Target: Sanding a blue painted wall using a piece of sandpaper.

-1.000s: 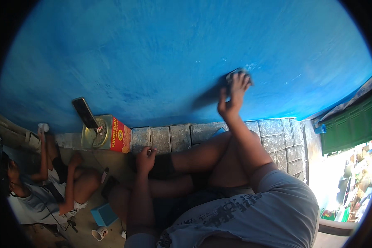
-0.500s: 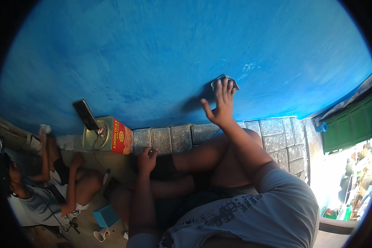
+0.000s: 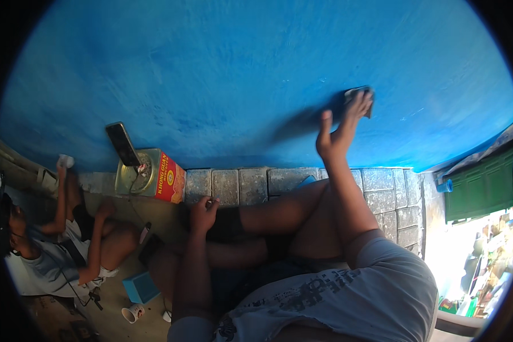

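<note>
Against the blue wall point(image 3: 211, 68), my right hand point(image 3: 343, 131) presses a folded grey sheet point(image 3: 369, 108) that looks like sandpaper. Its fingers lie over the sheet, with the thumb held apart and pointing up. Faint pale scuffs show on the paint near it. My left hand point(image 3: 204, 215) rests by my bent legs, fingers curled in; whether something small sits in them I cannot make out.
At the wall's foot stands a red and yellow biscuit tin point(image 3: 170, 179), a phone point(image 3: 122, 145) leaning up on it. Another person point(image 3: 57, 245) sits at the left, holding something white point(image 3: 66, 161) near the wall. A blue box point(image 3: 141, 286) and a cup point(image 3: 133, 313) are on the floor.
My right hand has slid the grey sheet to the right and slightly up along the wall. The left hand stays curled by my legs. The view has shifted slightly.
</note>
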`<state>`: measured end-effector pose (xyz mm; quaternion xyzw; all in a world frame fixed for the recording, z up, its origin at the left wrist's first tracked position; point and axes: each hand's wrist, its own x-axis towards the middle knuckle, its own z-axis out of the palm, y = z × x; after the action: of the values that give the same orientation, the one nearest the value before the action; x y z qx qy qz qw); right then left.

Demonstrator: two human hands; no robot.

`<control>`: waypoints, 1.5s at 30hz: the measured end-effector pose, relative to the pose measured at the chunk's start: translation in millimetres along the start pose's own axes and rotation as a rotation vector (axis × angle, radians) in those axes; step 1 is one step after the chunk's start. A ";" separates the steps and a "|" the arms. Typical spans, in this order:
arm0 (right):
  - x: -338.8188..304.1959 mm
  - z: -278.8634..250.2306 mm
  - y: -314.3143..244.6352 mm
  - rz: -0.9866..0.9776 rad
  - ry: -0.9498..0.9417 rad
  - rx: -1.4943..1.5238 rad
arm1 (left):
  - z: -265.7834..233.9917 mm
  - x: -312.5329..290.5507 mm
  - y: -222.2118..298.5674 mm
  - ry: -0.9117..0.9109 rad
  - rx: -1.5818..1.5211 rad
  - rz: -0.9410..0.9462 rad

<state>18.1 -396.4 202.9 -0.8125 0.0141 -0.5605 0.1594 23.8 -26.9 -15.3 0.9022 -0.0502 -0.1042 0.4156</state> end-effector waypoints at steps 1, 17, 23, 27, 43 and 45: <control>10.9 -8.3 1.0 0.067 0.067 0.021 | 1.5 0.9 1.4 -0.023 -0.053 -0.005; -15.6 9.2 -1.3 0.025 0.009 -0.042 | 6.1 5.5 -2.5 -0.046 -0.090 -0.050; -34.4 7.8 21.6 -0.210 -0.184 -0.094 | 1.9 2.9 -4.0 0.016 0.029 0.009; -2.4 -2.5 9.6 -0.019 0.058 -0.033 | 1.9 3.3 -3.2 -0.056 -0.079 -0.047; -67.9 30.4 2.4 0.083 -0.042 -0.001 | 16.4 16.8 -30.9 -0.047 -0.040 0.079; -66.4 19.9 0.7 0.057 -0.288 0.063 | 3.4 6.3 -19.5 -0.105 -0.083 -0.124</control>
<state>11.8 -378.8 136.2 -0.8784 -0.0035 -0.4336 0.2009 29.2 -17.9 -33.2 0.8788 -0.0115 -0.1788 0.4423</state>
